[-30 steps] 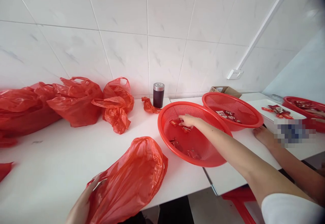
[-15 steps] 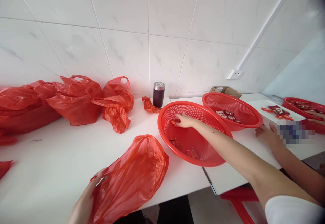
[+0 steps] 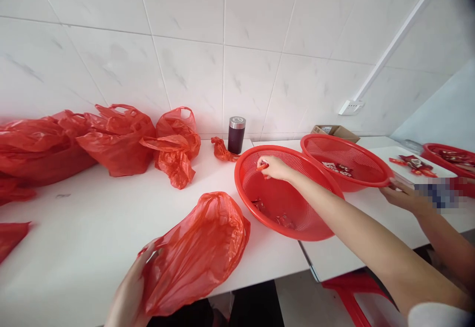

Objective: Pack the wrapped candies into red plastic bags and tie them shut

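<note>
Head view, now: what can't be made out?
All in the head view:
Left hand: some fingers, hidden by the held red bag.
Small red item: partly covered by the right hand.
Wrapped pieces in the near basket: print too small.
Far-right basket: cut off by the right edge.

This looks like a shared workroom, with white tables [image 3: 92, 218] against a tiled wall [image 3: 189, 10], red baskets [image 3: 276, 193] of wrapped packets [image 3: 285, 219], and another person's arm [image 3: 441, 233] alongside.
</note>
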The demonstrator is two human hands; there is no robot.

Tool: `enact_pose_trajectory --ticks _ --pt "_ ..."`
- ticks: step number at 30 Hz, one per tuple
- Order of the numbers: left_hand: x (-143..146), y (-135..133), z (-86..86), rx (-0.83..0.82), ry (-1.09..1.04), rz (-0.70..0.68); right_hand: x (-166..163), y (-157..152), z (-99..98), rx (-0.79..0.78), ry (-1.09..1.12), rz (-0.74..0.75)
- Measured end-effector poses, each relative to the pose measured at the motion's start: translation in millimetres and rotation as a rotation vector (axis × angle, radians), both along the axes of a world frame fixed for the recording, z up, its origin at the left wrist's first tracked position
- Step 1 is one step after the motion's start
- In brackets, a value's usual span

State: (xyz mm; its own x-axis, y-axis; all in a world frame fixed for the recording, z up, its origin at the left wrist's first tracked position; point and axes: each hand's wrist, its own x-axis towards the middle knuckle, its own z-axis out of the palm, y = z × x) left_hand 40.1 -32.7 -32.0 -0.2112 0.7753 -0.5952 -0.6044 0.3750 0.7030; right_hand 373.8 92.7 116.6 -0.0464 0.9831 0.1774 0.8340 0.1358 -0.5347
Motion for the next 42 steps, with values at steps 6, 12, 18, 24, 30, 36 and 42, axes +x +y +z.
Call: enact_pose_trajectory --ticks 6,12,18,24,30,36,42 --pt "14 2 14.7 -0.009 -0.106 0.020 -100 -23 -43.0 -0.196 0.110 0.668" --pt "19 0 30.3 0.094 -0.105 0.020 -131 -42 -58.1 -0.267 -0.180 0.709" --pt "8 -5 24.8 0.142 -0.077 -0.004 -44 -12 -22.5 -0.254 -0.185 0.351" --pt "10 -5 18.7 0.124 -0.057 -0.015 7 -24 -70.9 -0.753 -0.576 0.131" --pt "12 -4 15.9 0.121 0.014 -0.031 -6 -3 -75.8 -0.695 -0.501 0.233" --pt "11 -5 17.8 0.135 0.019 0.017 -20 9 -91.3 -0.526 -0.409 0.335" --pt "10 -5 25.2 0.161 0.013 0.069 -7 30 -47.3 -0.489 -0.114 0.358"
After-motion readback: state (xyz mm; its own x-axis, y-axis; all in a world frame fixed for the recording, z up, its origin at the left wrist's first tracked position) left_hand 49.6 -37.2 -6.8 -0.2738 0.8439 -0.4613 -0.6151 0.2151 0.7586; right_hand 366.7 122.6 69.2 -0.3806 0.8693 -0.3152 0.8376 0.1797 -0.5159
